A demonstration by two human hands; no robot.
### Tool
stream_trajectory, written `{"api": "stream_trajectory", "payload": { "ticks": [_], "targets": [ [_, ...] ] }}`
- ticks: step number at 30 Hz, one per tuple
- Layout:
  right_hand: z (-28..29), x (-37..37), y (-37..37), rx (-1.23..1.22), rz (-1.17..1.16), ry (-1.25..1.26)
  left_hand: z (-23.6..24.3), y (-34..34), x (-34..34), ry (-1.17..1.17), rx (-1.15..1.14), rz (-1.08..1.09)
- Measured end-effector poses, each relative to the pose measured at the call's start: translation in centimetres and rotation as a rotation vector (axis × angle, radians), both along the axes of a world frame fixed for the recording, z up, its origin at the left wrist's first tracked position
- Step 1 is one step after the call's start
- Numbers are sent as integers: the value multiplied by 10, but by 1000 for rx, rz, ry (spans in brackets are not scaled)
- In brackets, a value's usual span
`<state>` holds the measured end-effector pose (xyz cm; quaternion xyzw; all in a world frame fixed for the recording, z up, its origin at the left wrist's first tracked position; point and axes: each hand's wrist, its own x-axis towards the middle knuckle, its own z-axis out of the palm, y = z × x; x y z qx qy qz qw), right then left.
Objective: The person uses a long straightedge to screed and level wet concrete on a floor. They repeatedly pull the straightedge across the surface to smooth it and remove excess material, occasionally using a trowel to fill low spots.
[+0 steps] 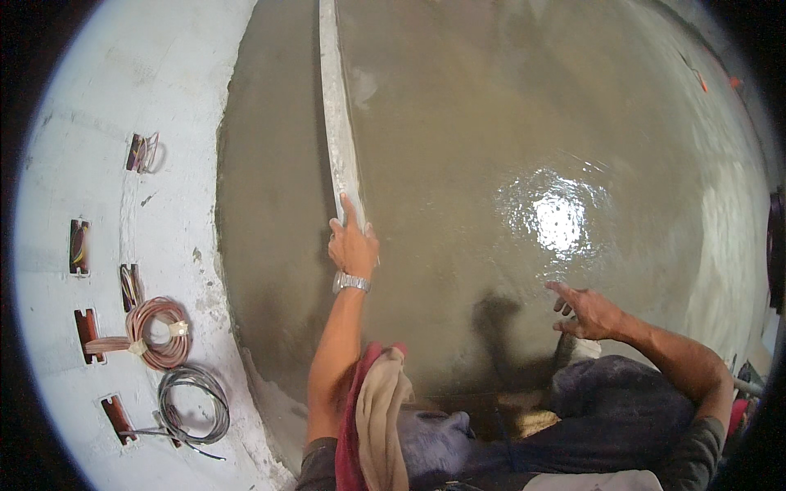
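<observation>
Left hand gripping long pale bar, near end.
Bar runs ahead of fingers across wet floor; index straight along top, others closed round sides. Right hand: fingers loosely open, well apart from bar.

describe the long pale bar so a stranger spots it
Find the glossy, grey-brown surface right of the white wall. Across it, a long, narrow, pale grey bar runs from the person's left hand to the picture's top edge. Its straightness sets it apart from the round pinkish-brown cable coil.
</observation>
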<state>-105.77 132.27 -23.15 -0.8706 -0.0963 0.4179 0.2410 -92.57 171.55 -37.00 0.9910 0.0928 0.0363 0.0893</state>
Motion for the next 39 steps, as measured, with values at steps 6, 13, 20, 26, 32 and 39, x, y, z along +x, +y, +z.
{"api": "stream_trajectory", "payload": {
  "ticks": [6, 13, 20, 26, 32, 39],
  "targets": [
    [10, -1, -8, -29, -43, 43, 13, -21, -23, 121, -57, 17],
    [-2, 10, -7, -7, 43, 58, 8, -23, -2, 51, -40, 13],
    [-8, 41, 14, 155, 219, -11, 14, -36, -21, 142, -35, 15],
    [-28, 67, 62, 460, 417, -43, 10, -34, -12, 206, -119, 125],
    [-20, 75, 79, 523, 454, 136, 34, -62, -5, 239, -75, 343],
    [-49, 63, 33, 481, 486, 172, -1, -52, -28, 87, 26, 175]
  ]
}}
